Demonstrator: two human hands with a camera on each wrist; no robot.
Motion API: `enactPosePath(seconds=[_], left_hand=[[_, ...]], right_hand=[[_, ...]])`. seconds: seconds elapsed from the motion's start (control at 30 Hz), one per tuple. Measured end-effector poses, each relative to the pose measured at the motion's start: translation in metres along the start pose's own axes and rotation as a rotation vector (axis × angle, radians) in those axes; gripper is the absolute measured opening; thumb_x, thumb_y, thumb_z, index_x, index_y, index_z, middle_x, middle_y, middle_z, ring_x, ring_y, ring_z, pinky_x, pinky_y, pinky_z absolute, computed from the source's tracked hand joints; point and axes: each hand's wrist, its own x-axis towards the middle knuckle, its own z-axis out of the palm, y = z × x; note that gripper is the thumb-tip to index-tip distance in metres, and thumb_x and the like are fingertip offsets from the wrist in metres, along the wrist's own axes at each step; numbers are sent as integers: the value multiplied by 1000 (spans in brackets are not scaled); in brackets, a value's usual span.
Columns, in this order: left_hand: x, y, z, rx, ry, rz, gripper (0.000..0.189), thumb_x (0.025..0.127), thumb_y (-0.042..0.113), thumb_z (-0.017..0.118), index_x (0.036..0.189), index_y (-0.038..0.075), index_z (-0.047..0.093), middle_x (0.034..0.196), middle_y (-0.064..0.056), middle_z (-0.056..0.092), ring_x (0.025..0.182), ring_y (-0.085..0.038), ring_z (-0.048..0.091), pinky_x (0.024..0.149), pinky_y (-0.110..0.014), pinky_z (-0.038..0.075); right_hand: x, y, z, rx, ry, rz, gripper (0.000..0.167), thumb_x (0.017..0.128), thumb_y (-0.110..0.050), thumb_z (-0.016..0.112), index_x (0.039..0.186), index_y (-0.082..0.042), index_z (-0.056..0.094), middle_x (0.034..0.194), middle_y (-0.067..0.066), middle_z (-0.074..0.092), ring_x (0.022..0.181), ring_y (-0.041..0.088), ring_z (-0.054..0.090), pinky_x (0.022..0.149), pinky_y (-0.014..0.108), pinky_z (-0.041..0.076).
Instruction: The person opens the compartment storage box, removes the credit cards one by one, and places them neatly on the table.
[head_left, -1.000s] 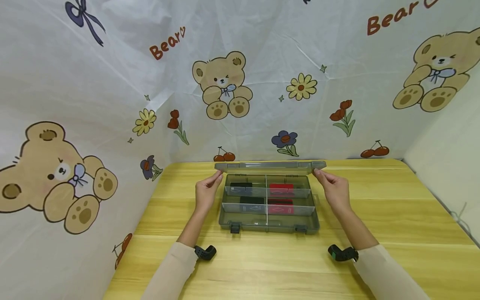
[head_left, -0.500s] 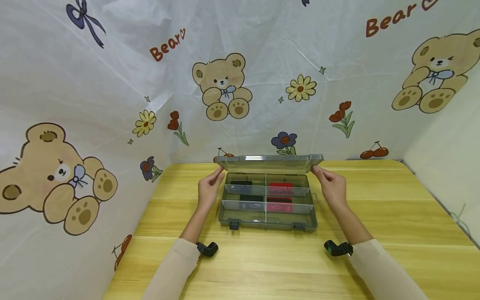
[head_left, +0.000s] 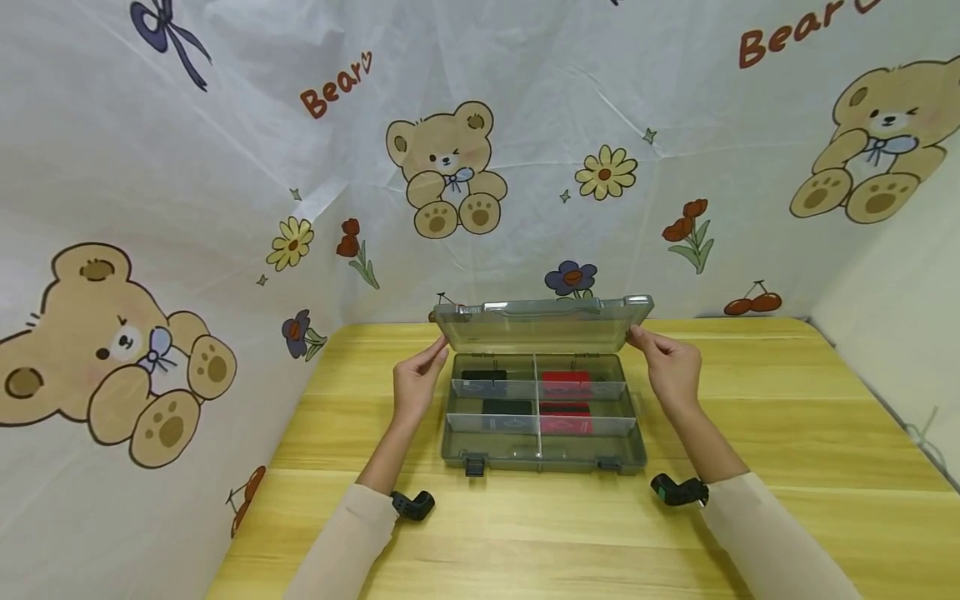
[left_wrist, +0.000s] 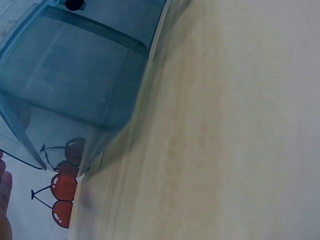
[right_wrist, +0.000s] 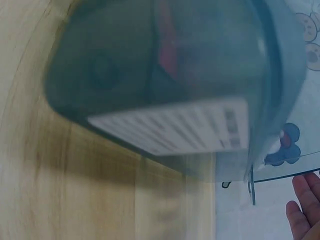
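Note:
A grey see-through compartment box (head_left: 543, 460) lies on the wooden table, its hinged lid (head_left: 540, 325) tilted up at the back. My left hand (head_left: 414, 383) pinches the lid's left edge; in the left wrist view its fingers (left_wrist: 4, 187) show at the far left. My right hand (head_left: 673, 371) pinches the right edge with finger and thumb. Two dark flat packs, a rear one (head_left: 483, 378) and a front one (head_left: 506, 412), sit in the left compartments. Two red packs, a rear one (head_left: 566, 383) and a front one (head_left: 566, 417), sit in the right ones.
Clear dividers (head_left: 491, 422) split the box, and two latches, left (head_left: 475, 465) and right (head_left: 609, 463), hang at its front. A white printed label (right_wrist: 185, 127) shows in the right wrist view. A bear-patterned cloth (head_left: 525, 167) stands behind the table (head_left: 525, 533).
Both hands have kept hold of the lid. Its free edge has risen, and more of its face shows than a second ago. The packs have stayed in their compartments.

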Motion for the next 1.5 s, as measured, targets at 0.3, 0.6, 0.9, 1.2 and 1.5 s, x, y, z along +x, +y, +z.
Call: enactPosePath(seconds=[0.3, 0.6, 0.9, 1.2, 1.5], left_hand=[[3, -3, 1, 36, -34, -4, 32, 98, 14, 69, 131, 14, 70, 131, -4, 68, 119, -25, 66, 95, -26, 55], [5, -14, -1, -2, -175, -3, 47, 100, -5, 58, 146, 5, 53, 146, -10, 55, 135, -27, 52, 107, -26, 46], [8, -21, -3, -94, -274, -28, 57, 99, -14, 50, 153, 1, 40, 157, -14, 40, 143, -29, 41, 112, -27, 39], [6, -37, -2, -163, -310, -126, 59, 98, -16, 49, 154, -2, 37, 159, -15, 35, 145, -32, 36, 114, -28, 35], [3, -35, -9, -167, -370, -167, 61, 98, -13, 52, 155, 2, 36, 161, -10, 35, 146, -26, 36, 112, -22, 37]], right_hand=[[6, 2, 3, 3, 43, -82, 44, 95, -43, 71, 106, -2, 80, 93, 8, 78, 86, -2, 66, 55, 19, 35], [8, 17, -2, -13, -119, -92, 34, 100, -24, 67, 130, -6, 70, 128, 12, 68, 115, 1, 63, 86, 6, 49], [8, 28, -9, 158, -333, -137, 43, 103, -6, 58, 145, -2, 53, 145, 23, 50, 126, 20, 60, 94, 9, 48], [11, 42, -3, 242, -391, -128, 47, 100, 7, 55, 147, 3, 48, 148, 25, 43, 131, 21, 54, 97, 18, 49], [15, 53, -4, 249, -481, -103, 51, 104, -3, 55, 153, -1, 40, 155, 24, 34, 141, 27, 41, 99, 16, 47]])
